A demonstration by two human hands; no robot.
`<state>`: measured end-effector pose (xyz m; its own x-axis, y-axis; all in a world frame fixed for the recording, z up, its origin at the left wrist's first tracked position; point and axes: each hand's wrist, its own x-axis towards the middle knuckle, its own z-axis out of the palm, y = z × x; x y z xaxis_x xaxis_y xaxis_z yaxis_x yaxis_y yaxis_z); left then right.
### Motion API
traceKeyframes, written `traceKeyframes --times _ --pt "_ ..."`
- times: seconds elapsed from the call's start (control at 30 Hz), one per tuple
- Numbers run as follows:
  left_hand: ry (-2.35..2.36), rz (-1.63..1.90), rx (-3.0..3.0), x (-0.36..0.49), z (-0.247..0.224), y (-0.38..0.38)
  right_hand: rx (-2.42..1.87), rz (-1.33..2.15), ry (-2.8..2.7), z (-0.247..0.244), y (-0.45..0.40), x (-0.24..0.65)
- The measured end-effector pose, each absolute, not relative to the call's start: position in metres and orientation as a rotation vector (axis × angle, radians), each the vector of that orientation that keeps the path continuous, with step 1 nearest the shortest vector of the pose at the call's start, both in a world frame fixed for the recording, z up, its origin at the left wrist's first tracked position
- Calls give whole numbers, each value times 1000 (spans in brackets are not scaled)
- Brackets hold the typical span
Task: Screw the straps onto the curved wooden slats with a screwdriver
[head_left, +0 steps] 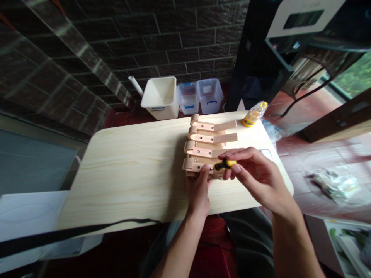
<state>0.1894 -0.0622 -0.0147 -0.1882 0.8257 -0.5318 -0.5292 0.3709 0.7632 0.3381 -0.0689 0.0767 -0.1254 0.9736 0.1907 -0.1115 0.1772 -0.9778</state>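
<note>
A wooden rack with several curved, hook-ended slats lies on the table, dark screws showing along the slats. My left hand grips its near edge, the thumb resting on the nearest slat and the other fingers hidden beneath or behind it. In my right hand is a short yellow and black screwdriver, held by its handle between thumb and fingers. The tool tilts toward a screw in the nearest slat, beside my left thumb. Whether tip and screw touch is too small to tell.
The pale wooden table carries a clear bottle with yellow parts at its far right corner. Beyond the far edge stand a cream bin and two clear plastic boxes. Plastic wrapping lies on the right-hand floor.
</note>
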Motion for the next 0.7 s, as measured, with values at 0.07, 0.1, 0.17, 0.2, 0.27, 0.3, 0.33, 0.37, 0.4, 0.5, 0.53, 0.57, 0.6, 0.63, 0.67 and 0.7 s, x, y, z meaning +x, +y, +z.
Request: traceKeyframes --times 0.07,0.1,0.17,0.2,0.27,0.3,0.33,0.37,0.4,0.5,0.53,0.57,0.6,0.63,0.67,0.7 --pt "1262 1246 325 190 -14 -62 -913 1229 -1306 76 -70 338" --pt "1263 1250 339 190 -13 -62 -900 1238 -1301 75 -70 336" --pt "1251 1268 367 190 -12 -62 -862 1256 -1290 75 -70 333" --pt "1239 1277 371 190 -12 -62 -846 1263 -1283 76 -69 330" --pt "1220 1284 354 190 -12 -62 -832 1258 -1261 76 -68 327" --pt "1224 1276 341 190 -12 -62 -838 1246 -1252 76 -67 325" --pt "1231 1266 329 189 -12 -62 -847 1229 -1244 76 -67 325" --pt "1234 1255 316 189 -12 -62 -856 1215 -1243 77 -67 324" --pt "1229 1248 304 189 -12 -62 -863 1203 -1255 77 -66 324" --pt "1169 1259 282 189 -12 -62 -876 1166 -1357 81 -67 325" --pt "1153 1269 285 189 -12 -62 -880 1154 -1392 83 -67 326" --pt "1145 1278 293 189 -12 -62 -887 1147 -1416 84 -68 326" --pt "1143 1283 301 189 -11 -63 -892 1147 -1424 86 -69 326" --pt "1145 1285 305 189 -11 -63 -892 1156 -1415 87 -70 327" --pt "1149 1284 307 190 -10 -64 -885 1168 -1395 88 -72 327" --pt "1156 1284 307 190 -9 -64 -875 1177 -1372 89 -73 328"
